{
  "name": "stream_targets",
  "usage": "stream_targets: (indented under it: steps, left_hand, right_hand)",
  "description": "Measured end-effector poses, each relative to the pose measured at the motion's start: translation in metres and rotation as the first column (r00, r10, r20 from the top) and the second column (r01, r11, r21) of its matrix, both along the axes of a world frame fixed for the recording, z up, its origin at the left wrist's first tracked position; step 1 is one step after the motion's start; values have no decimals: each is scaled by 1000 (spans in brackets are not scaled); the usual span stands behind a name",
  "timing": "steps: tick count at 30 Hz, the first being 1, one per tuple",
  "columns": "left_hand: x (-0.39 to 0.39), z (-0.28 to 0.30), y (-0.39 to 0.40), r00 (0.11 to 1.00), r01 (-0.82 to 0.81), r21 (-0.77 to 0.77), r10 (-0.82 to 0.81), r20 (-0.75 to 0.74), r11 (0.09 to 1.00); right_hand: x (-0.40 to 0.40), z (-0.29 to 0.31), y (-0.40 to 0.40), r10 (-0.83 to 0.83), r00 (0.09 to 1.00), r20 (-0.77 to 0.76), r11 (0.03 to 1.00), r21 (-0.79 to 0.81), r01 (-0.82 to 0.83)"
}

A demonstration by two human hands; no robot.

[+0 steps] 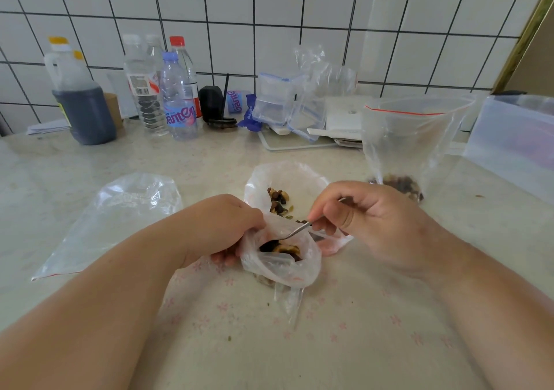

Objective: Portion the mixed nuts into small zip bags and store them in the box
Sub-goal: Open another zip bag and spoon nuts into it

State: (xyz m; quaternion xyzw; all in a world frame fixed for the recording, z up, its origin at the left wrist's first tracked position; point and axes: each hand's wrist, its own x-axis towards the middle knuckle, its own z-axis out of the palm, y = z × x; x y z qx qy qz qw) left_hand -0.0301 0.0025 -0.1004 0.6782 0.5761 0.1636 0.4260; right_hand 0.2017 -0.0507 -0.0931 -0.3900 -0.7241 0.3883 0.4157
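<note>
Head view: small zip bag (281, 265) gripped open by left hand (221, 227) at tabletop (209, 161) centre. Spoon (289, 235) pinched in right hand (368, 221), bowl inside bag among mixed nuts (277, 200). Upright red-seal zip bag (410, 146) near right edge. "Ganten" read on bottle (179, 101) at back edge.

Nut bag (281, 257) at table (209, 161) centre, between left hand (223, 227) and right hand (368, 218). Spoon (287, 235) inside it. Flat zip bag (120, 218) left. Standing zip bag (413, 149) right-rear, box (515, 146) probably just beside. Bottles (168, 89) behind, along wall.
</note>
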Motion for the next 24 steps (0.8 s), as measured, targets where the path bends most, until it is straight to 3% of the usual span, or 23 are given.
stream_targets:
  steps: [5, 9, 13, 15, 19, 24]
  left_hand:
    - [1, -1, 1, 1000, 5, 18, -5, -16, 1000]
    - [0, -1, 2, 1000, 16, 11, -16, -19, 1000]
    - [-2, -5, 4, 1000, 10, -3, -11, -24, 1000]
    - [-2, -7, 6, 999, 1, 7, -1, -33, 1000]
    - [-3, -10, 9, 1000, 4, 17, -3, -26, 1000]
    - [-4, -12, 11, 1000, 10, 12, -10, -18, 1000]
  right_hand:
    - [-3, 0, -3, 40, 999, -36, 999, -19, -41]
    - [1, 2, 2, -139, 989, -42, 987, 73, 142]
    - [14, 2, 14, -326, 896, -300, 941, -12, 338]
    - [20, -1, 21, -451, 825, -340, 887, -65, 458]
    - [23, -14, 30, -624, 755, -203, 778, -68, 625]
    - [17, -24, 34, -611, 786, -89, 791, -48, 610]
